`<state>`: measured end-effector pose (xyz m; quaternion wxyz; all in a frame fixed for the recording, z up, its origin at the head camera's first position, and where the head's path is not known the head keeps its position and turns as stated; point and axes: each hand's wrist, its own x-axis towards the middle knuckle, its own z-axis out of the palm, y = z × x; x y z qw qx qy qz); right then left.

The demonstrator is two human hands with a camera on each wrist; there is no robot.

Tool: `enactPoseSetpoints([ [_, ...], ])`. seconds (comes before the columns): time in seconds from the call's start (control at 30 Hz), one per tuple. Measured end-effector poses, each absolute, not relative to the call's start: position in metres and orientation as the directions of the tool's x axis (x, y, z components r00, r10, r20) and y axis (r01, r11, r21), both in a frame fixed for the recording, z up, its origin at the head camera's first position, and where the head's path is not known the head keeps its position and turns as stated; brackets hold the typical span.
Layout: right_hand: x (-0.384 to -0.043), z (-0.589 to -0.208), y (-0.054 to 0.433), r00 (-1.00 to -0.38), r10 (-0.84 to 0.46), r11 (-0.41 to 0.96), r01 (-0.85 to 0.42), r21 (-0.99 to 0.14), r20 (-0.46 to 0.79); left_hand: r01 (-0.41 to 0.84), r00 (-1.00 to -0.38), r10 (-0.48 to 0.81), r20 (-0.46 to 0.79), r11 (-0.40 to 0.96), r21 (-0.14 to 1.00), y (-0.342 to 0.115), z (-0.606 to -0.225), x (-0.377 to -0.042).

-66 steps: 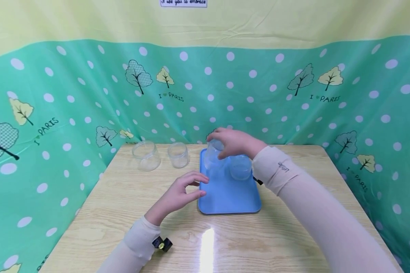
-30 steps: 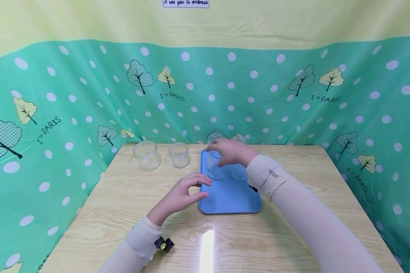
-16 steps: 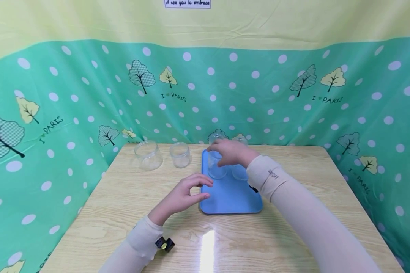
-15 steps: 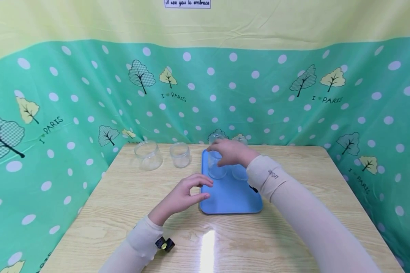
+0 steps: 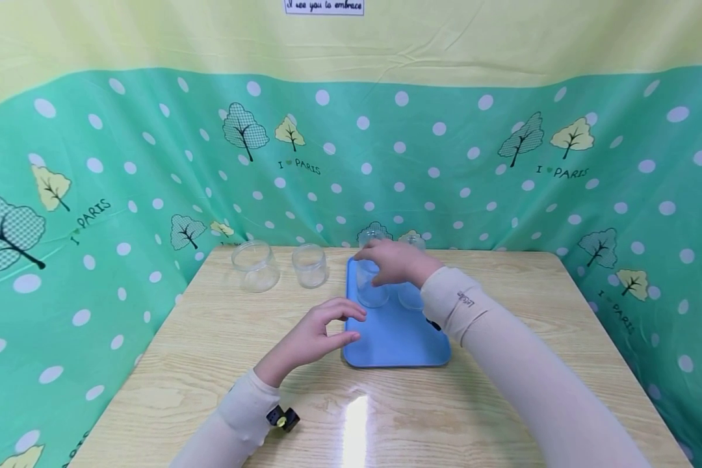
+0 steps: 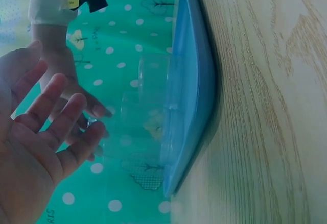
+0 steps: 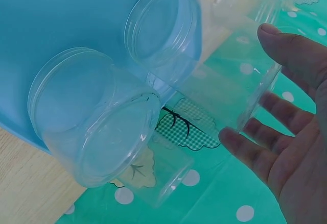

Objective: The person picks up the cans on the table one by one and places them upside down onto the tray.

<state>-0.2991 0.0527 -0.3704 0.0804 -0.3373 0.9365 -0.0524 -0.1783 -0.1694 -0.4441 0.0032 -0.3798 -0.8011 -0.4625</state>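
My right hand (image 5: 394, 260) reaches over the back of a blue tray (image 5: 398, 344). Its thumb and fingers are bent round the upper end of a tall clear plastic jar (image 5: 372, 296), which stands upright at the tray's back left. In the right wrist view, the thumb and fingertips (image 7: 230, 137) lie at opposite sides of this jar (image 7: 214, 86). Beside it is a wider clear jar (image 7: 92, 122), with a narrower clear piece (image 7: 158, 173) behind or on top; which, I cannot tell. My left hand (image 5: 312, 335) hovers by the tray's left edge, fingers relaxed, holding nothing.
Two more clear jars stand on the wooden table (image 5: 222, 364) left of the tray: a wide one (image 5: 256, 266) and a smaller one (image 5: 310, 266). A green dotted curtain (image 5: 351, 162) closes off the back and sides.
Since the oldest frame, my right hand has shifted slightly and lowered the tall jar onto the tray. Over the last second both hands have stayed almost still; the view has drifted slightly.
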Motion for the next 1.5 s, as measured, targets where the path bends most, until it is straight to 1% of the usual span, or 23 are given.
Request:
enactPoseSetpoints([
  [0.2, -0.2995, -0.3711, 0.0507, -0.761, -0.638, 0.769, -0.622, -0.145, -0.120, 0.617, -0.709, 0.609, 0.355, 0.293, 0.730, -0.1689, -0.4423, -0.1771],
  [0.33, -0.3009, -0.3718, 0.0511, -0.760, -0.639, 0.767, -0.621, -0.160, -0.114, 0.615, -0.711, 0.610, 0.349, 0.299, 0.730, -0.1696, -0.4422, -0.1768],
  [0.5, -0.3026, -0.3727, 0.0523, -0.762, -0.639, 0.765, -0.616, -0.187, -0.106, 0.625, -0.700, 0.619, 0.356, 0.290, 0.725, -0.1701, -0.4420, -0.1776],
  [1.1, -0.3015, -0.3713, 0.0522, -0.764, -0.634, 0.768, -0.605, -0.211, -0.119, 0.621, -0.699, 0.629, 0.339, 0.298, 0.725, -0.1694, -0.4395, -0.1758],
  [1.5, -0.3007, -0.3695, 0.0488, -0.769, -0.627, 0.776, -0.602, -0.190, -0.126, 0.622, -0.701, 0.628, 0.339, 0.305, 0.721, -0.1703, -0.4397, -0.1767],
])
